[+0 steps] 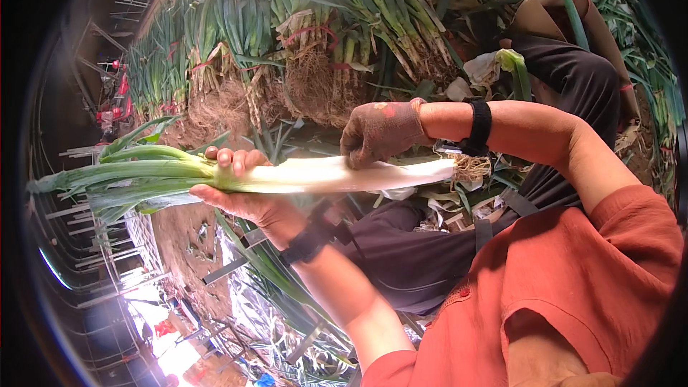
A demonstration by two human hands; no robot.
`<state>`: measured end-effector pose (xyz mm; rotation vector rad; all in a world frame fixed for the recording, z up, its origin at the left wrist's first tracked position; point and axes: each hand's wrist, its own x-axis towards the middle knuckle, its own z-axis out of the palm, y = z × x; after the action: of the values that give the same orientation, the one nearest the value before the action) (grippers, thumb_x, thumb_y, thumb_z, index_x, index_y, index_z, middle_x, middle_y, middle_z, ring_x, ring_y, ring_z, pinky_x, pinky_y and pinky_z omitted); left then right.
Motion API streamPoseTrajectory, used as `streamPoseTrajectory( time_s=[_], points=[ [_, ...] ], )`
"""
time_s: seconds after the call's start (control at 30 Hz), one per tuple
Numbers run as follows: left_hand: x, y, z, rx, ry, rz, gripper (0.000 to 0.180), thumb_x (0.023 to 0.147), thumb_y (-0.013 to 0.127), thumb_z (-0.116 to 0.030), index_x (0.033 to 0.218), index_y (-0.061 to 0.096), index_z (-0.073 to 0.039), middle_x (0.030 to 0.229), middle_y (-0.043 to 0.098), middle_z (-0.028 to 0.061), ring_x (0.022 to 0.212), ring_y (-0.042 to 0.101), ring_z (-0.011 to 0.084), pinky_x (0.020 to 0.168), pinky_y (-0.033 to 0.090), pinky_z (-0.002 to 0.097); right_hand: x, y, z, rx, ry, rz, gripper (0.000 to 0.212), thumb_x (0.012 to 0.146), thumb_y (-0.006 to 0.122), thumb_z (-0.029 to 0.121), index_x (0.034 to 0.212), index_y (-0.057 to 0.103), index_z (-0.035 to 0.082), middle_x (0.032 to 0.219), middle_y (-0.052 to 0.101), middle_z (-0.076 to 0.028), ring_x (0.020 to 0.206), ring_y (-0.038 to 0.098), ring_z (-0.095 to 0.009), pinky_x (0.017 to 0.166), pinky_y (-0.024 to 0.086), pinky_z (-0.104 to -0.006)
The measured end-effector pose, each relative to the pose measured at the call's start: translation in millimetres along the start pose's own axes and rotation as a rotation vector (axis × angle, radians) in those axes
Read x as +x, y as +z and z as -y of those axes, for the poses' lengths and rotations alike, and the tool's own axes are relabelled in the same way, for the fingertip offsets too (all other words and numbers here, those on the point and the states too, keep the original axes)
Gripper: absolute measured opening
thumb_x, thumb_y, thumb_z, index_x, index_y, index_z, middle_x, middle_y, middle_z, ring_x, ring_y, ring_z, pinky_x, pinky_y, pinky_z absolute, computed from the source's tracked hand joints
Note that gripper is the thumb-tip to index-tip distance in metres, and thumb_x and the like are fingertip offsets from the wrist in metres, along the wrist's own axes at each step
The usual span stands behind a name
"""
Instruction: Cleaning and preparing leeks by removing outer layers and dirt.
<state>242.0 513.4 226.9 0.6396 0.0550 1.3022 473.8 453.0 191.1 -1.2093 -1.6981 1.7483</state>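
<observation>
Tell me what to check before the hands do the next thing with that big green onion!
1. Left hand has a firm hold on the big green onion where white stalk meets green leaves: ok.
2. Right hand, in a brown glove, wraps the white stalk: ok.
3. Roots at the stalk's end clear of both hands: ok.
4. Stalk held level between the hands, not bent: ok.
5. Outer skin fully stripped from the stalk: cannot tell; the stalk looks clean white, but its far side is hidden.
6. Bundled green onions piled behind, apart from the one held: ok.
</observation>
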Motion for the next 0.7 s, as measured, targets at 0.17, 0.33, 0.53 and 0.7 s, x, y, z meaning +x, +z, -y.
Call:
streamPoseTrajectory(
  time_s=[0.17,0.33,0.53,0.7],
  points=[
    [0,24,15,0.274,0.132,-0.088,0.052,0.077,0.074,-0.040,0.105,0.051,-0.004,0.078,0.056,0.0053,0.068,0.056,0.0119,0.065,0.049,0.0268,8,9,-17,-0.295,-0.053,-0.265,0.022,0.080,0.060,0.021,0.080,0.065,0.000,0.074,0.064,-0.018,0.070,0.063,-0.026,0.067,0.049,-0.0375],
    [1,24,4,0.094,-0.046,0.176,0.055,0.074,0.078,-0.038,0.105,0.050,-0.002,0.072,0.053,0.0016,0.058,0.051,0.0089,0.055,0.047,0.0233,47,-8,-97,-0.824,0.051,-0.461,0.024,0.080,0.056,0.025,0.076,0.066,0.003,0.076,0.064,-0.018,0.075,0.064,-0.034,0.070,0.050,-0.0402],
    [-4,35,5,0.107,-0.065,0.286,0.057,0.075,0.077,-0.038,0.109,0.051,0.000,0.072,0.051,0.0032,0.058,0.049,0.0102,0.055,0.044,0.0241,33,-45,-121,-0.882,0.541,-0.381,0.017,0.069,0.070,0.014,0.085,0.073,0.008,0.088,0.070,-0.011,0.083,0.068,-0.027,0.069,0.054,-0.0366],
    [-8,45,-3,0.201,-0.031,0.305,0.058,0.079,0.073,-0.039,0.113,0.046,0.000,0.070,0.052,0.0021,0.053,0.052,0.0104,0.049,0.045,0.0242,25,-59,-186,-0.973,0.671,-0.624,0.022,0.076,0.065,0.020,0.095,0.072,0.012,0.095,0.070,-0.009,0.088,0.067,-0.026,0.068,0.054,-0.0405]
  ],
)
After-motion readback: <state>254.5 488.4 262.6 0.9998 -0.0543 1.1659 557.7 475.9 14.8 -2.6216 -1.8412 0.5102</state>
